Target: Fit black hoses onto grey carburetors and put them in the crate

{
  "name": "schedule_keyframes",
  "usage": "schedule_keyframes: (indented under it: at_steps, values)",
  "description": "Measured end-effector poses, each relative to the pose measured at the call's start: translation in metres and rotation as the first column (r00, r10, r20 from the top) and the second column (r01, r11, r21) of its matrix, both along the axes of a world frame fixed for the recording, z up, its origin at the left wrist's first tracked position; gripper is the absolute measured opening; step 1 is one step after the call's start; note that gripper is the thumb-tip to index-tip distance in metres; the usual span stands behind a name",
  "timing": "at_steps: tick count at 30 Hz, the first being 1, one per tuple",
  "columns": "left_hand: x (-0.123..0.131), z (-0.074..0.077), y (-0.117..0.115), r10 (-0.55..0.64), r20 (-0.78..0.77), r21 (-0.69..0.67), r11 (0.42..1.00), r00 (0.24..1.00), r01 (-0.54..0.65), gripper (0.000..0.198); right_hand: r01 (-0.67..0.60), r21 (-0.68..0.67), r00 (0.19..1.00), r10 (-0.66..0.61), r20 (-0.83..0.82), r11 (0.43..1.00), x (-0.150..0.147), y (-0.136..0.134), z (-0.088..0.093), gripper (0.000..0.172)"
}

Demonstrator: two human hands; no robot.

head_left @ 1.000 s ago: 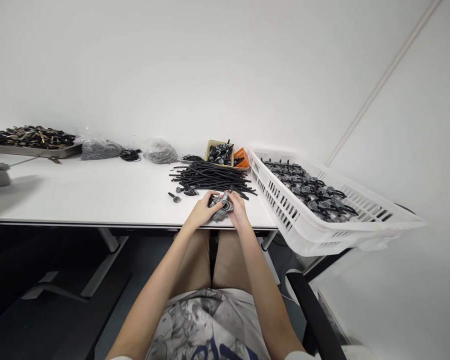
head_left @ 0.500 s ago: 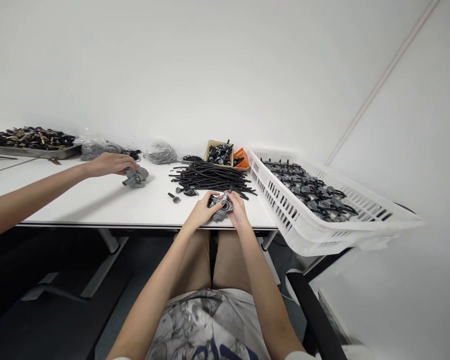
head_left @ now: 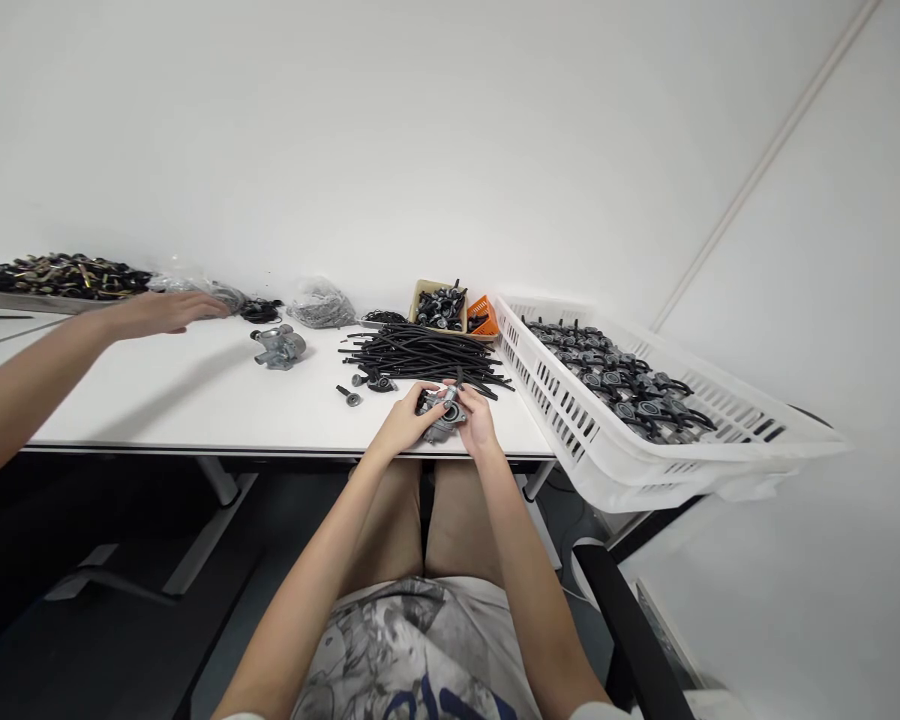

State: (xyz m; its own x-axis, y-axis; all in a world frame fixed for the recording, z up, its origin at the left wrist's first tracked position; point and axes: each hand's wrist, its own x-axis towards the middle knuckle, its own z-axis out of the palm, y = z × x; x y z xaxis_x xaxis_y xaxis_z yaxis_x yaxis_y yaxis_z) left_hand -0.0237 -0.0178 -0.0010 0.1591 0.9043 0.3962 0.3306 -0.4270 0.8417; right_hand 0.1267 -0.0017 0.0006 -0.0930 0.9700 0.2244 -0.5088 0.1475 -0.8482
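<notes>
At the table's front edge I hold a grey metal carburetor (head_left: 442, 428) between both hands. My left hand (head_left: 403, 420) is closed around its left side, the thumb lying across the top. My right hand (head_left: 478, 420) is closed at its right side, with its fingertips by a small dark upright piece (head_left: 460, 378) on top. Just beyond my hands lies a pile of black rubber hoses (head_left: 420, 355). Small round-headed black and grey fittings (head_left: 379, 382) lie left of the hoses, one of them (head_left: 350, 396) apart from the rest.
A white crate (head_left: 562, 405) of carburetors with hoses stands on the right. Behind the hoses are a yellow bin (head_left: 418, 300) and an orange basket (head_left: 483, 318). Another carburetor (head_left: 279, 347) sits at left, near a co-worker's hand (head_left: 165, 312). Plastic bags (head_left: 320, 303) lie by the wall.
The co-worker's hand has let go of the other carburetor and moved left, leaving it on the table. The dark piece at my right fingertips now stands more upright; my hands have barely moved.
</notes>
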Motion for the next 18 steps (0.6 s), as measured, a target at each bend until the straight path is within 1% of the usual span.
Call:
schedule_keyframes:
  at_steps: [4,9,14,18]
  values:
    - [-0.0001,0.0001,0.0002,-0.001,-0.004,0.002,1.000,1.000,0.001,0.045,0.017,0.014,1.000,-0.017,0.007,1.000,-0.0015,0.0027,-0.0031,0.021]
    - [0.0000,0.0006,-0.0002,-0.012,-0.006,0.014,1.000,1.000,0.012,0.045,0.038,0.006,0.999,-0.038,-0.023,0.999,-0.0027,0.0062,-0.0066,0.022]
    - [-0.0002,0.0004,0.0002,-0.007,-0.015,0.022,1.000,1.000,0.007,0.044,0.028,0.003,1.000,-0.028,0.001,1.000,-0.0023,0.0044,-0.0039,0.028]
    - [-0.0001,-0.0004,0.0008,-0.010,-0.009,0.008,1.000,1.000,0.010,0.044,0.017,0.004,1.000,-0.017,0.010,1.000,-0.0022,0.0013,-0.0005,0.026]
